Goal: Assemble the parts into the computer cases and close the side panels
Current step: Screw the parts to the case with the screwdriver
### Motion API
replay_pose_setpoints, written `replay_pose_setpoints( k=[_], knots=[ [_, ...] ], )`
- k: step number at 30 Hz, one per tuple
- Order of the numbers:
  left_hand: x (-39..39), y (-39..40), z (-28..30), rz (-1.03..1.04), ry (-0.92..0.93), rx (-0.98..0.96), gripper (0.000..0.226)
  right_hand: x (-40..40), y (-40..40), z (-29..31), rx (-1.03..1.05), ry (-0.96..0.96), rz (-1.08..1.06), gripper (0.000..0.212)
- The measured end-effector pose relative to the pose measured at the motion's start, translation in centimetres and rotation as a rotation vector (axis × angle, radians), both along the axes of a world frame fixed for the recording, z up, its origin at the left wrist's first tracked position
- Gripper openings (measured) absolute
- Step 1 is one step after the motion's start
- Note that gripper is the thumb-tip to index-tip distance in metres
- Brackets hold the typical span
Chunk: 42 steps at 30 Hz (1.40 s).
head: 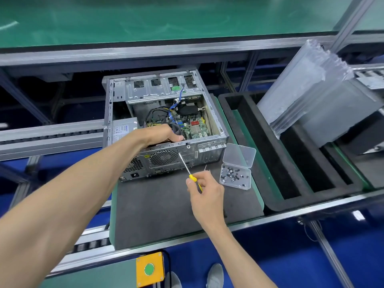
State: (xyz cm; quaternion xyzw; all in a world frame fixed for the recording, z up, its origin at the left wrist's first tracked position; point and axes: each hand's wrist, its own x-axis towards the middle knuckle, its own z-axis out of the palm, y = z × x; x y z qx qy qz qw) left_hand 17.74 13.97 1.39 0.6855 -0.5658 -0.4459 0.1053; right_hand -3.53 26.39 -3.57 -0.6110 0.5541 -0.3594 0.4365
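The computer case lies open-side up on a dark mat on the desk, its side panel not yet on. The right hand pinches the yellow handle of a screwdriver, whose tip meets the case's rear panel just below the top lip, beside the fan grille. The left hand reaches over that lip into the case, fingers curled on something by the motherboard; what they grip is hidden, probably the part being fastened.

To do this well, the person should keep the shaft square to the screw, press inward while turning, and hold the inner part steady so the holes stay aligned.

An open clear box of small screws sits just right of the case, near the right wrist, where an elbow swing could tip it. Loose cables crowd the left hand. Black foam trays and a stack of clear bags stand further right.
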Motion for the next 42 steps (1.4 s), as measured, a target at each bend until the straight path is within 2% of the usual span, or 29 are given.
replay_pose_setpoints(
  k=[4,8,12,14,15,17,19,21,23,26,30,32,35,37,40,42],
  knots=[
    [-0.1,-0.2,0.0,-0.011,0.016,0.002,0.052,0.6,-0.1,0.0,-0.027,0.007,0.005,0.006],
    [0.5,-0.2,-0.6,0.052,-0.036,0.045,0.038,0.9,0.1,-0.4,-0.015,0.05,0.0,0.007],
    [0.7,0.0,-0.5,0.043,-0.06,0.053,0.039,1.2,0.4,-0.2,-0.037,0.094,-0.029,0.011],
    [0.5,0.2,-0.2,0.03,-0.044,0.027,0.054,1.5,0.5,0.0,-0.035,0.112,-0.023,0.01],
    [0.5,0.2,-0.3,0.033,-0.008,0.03,0.076,1.7,0.6,0.1,-0.032,0.126,-0.015,0.01],
    [0.7,0.5,0.1,-0.035,0.048,0.016,0.072,2.1,0.7,0.4,-0.015,0.182,0.003,0.01],
    [1.0,0.6,0.8,-0.185,0.021,0.049,0.051,2.4,0.6,0.6,-0.011,0.257,0.015,0.018],
    [1.2,0.7,1.1,-0.276,-0.085,0.058,0.054,2.4,0.4,1.0,-0.028,0.259,0.004,0.021],
    [1.0,0.7,0.5,-0.292,-0.13,0.013,0.058,2.2,0.1,1.3,-0.045,0.195,-0.039,0.01],
    [0.7,0.7,0.0,-0.259,-0.139,-0.029,0.062,1.7,-0.2,1.6,-0.031,0.195,-0.076,0.025],
    [0.6,1.0,0.1,-0.242,-0.117,-0.015,0.059,1.3,-0.4,1.7,-0.093,0.229,-0.085,0.019],
    [0.4,1.1,0.1,-0.224,-0.099,-0.021,0.055,0.8,-0.5,1.6,-0.176,0.313,-0.052,0.017],
    [-0.3,1.0,-0.2,-0.162,-0.11,-0.018,0.052,0.0,-0.7,1.5,-0.25,0.504,0.026,0.031],
    [-1.2,1.1,0.0,-0.11,-0.119,-0.022,0.057,-0.3,-0.8,1.4,-0.27,0.484,0.034,0.028],
    [-2.7,1.2,0.0,-0.061,-0.126,-0.059,0.059,-1.4,-0.8,1.6,-0.305,0.406,0.032,0.012],
    [-3.3,1.2,-0.2,-0.039,-0.116,-0.077,0.058,-2.2,-0.9,1.9,-0.377,0.44,0.056,0.016]
  ],
)
